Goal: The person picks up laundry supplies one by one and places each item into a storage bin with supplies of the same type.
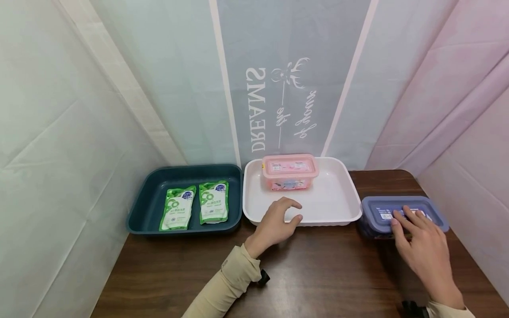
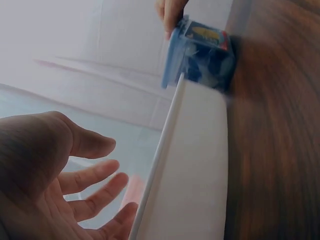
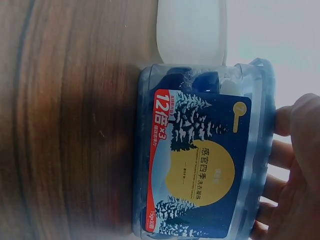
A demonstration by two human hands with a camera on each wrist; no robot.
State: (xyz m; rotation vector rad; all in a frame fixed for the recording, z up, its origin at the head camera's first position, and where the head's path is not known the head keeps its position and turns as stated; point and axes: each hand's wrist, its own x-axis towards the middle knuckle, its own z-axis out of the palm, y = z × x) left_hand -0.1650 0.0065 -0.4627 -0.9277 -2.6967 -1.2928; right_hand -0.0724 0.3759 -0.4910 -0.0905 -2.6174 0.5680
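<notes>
My right hand [image 1: 425,247] rests its fingertips on the lid of a blue box of laundry pods [image 1: 401,214], which stands on the table right of the white tray. In the right wrist view the blue box [image 3: 195,160] shows its printed label, and the fingers lie along its lid. Over the front rim of the white tray [image 1: 326,207] hovers my left hand [image 1: 276,225], thumb and fingers parted and loosely bent with nothing between them. A pink box [image 1: 290,172] with a lid sits at the back of that tray, beyond the left hand.
To the left, a dark green tray [image 1: 141,212] holds two green-and-white pouches, a left one [image 1: 177,210] and a right one [image 1: 213,203]. Both trays stand on a brown wooden table [image 1: 318,274], with a printed curtain [image 1: 199,88] behind and pale cloth at the sides.
</notes>
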